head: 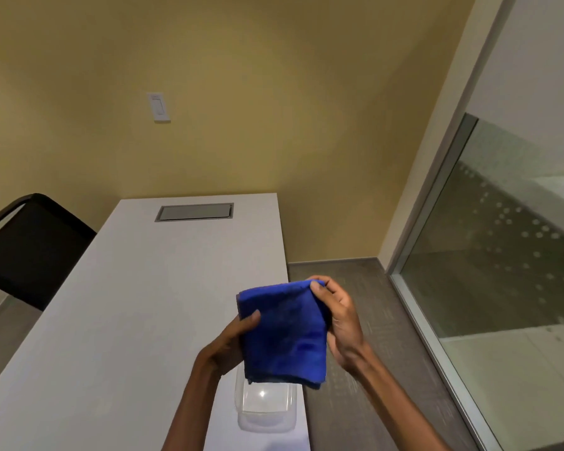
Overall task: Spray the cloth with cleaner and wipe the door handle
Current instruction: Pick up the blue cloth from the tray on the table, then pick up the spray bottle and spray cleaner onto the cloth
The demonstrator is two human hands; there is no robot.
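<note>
A folded blue cloth (285, 333) hangs in front of me above the table's right edge. My left hand (230, 343) grips its left side with the thumb on the front. My right hand (337, 317) pinches its top right corner and cups its right edge. No spray bottle and no door handle appear in the view.
A white table (137, 304) runs from me to the yellow wall, with a grey hatch (194, 212) at its far end. A clear plastic container (266, 406) sits on its near right corner under the cloth. A black chair (30, 249) stands left. A glass partition (502, 249) lines the right.
</note>
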